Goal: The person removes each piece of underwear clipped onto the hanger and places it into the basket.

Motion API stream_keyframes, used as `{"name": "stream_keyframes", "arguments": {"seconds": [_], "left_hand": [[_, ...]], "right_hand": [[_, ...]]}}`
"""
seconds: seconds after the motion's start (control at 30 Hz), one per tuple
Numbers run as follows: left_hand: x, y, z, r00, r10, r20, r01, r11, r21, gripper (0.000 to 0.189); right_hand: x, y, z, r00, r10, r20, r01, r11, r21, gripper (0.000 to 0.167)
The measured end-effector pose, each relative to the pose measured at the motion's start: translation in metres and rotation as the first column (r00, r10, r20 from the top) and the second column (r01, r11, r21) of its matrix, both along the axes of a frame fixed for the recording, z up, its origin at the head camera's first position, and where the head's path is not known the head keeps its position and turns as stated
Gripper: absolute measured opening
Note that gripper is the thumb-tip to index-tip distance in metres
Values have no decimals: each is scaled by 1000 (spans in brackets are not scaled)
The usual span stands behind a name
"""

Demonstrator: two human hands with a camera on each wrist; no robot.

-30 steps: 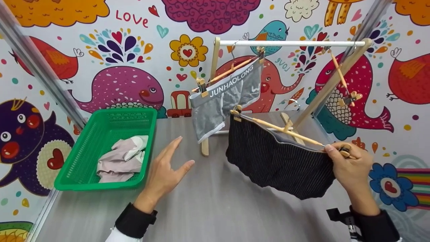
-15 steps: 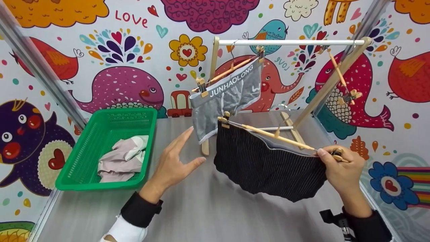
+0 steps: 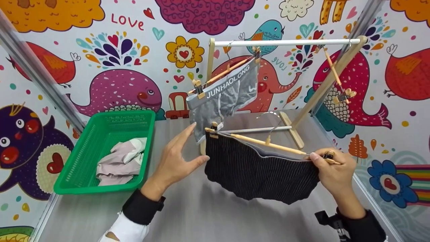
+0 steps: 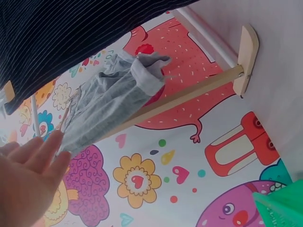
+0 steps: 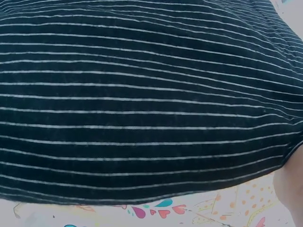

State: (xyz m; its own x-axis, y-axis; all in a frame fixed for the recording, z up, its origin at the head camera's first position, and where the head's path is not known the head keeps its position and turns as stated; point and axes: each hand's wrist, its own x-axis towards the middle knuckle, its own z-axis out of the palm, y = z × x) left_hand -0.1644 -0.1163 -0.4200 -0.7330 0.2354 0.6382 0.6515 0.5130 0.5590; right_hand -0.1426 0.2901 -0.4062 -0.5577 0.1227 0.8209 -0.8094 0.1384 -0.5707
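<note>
My right hand [image 3: 336,168] grips the right end of a clip hanger [image 3: 285,147], near its clip. From this hanger hangs a black garment with thin white stripes [image 3: 258,171], clipped at its upper left corner too. The striped cloth [image 5: 142,113] fills most of the right wrist view. My left hand [image 3: 176,159] is spread with its fingers extended, close to the garment's left edge and holding nothing. In the left wrist view the left hand [image 4: 33,175] shows beside grey boxer briefs [image 4: 109,94]. Those briefs hang from another clip hanger [image 3: 228,71] on the rack's rail.
A small rack with a white rail [image 3: 285,42] and wooden legs stands at the back. Another clip hanger [image 3: 332,69] hangs at its right end. A green basket [image 3: 151,144] at the left contains a pale pink and white garment [image 3: 121,161]. Printed wall panels enclose the table.
The striped garment on its hanger has moved left and slightly down with my right hand. My left hand has moved right, toward the garment's left edge.
</note>
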Motion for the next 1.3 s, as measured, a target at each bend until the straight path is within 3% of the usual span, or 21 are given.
{"name": "stream_keyframes", "arguments": {"seconds": [0.17,0.43,0.67,0.87,1.03,1.13,1.3], "left_hand": [[0,3,6,999,-23,42,23,1000,0,94],[2,8,12,983,-108,151,108,994,11,101],[6,9,13,975,-142,171,143,990,5,95],[4,8,10,967,-233,104,230,972,39,88],[1,8,5,942,-335,-30,336,930,150,45],[1,7,4,932,-354,-77,362,913,190,21],[3,5,3,919,-378,-112,394,892,219,16]], "right_hand": [[1,-7,-2,1000,12,5,-12,999,37,11],[0,-19,-5,990,140,-13,-139,988,59,22],[0,-25,-5,994,107,14,-108,978,177,18],[-1,-29,-5,994,112,21,-113,967,227,19],[-4,-33,-5,991,126,40,-132,966,224,21],[-4,-36,-4,990,120,69,-133,965,227,26],[-6,-38,-3,987,97,127,-125,963,238,33]]}}
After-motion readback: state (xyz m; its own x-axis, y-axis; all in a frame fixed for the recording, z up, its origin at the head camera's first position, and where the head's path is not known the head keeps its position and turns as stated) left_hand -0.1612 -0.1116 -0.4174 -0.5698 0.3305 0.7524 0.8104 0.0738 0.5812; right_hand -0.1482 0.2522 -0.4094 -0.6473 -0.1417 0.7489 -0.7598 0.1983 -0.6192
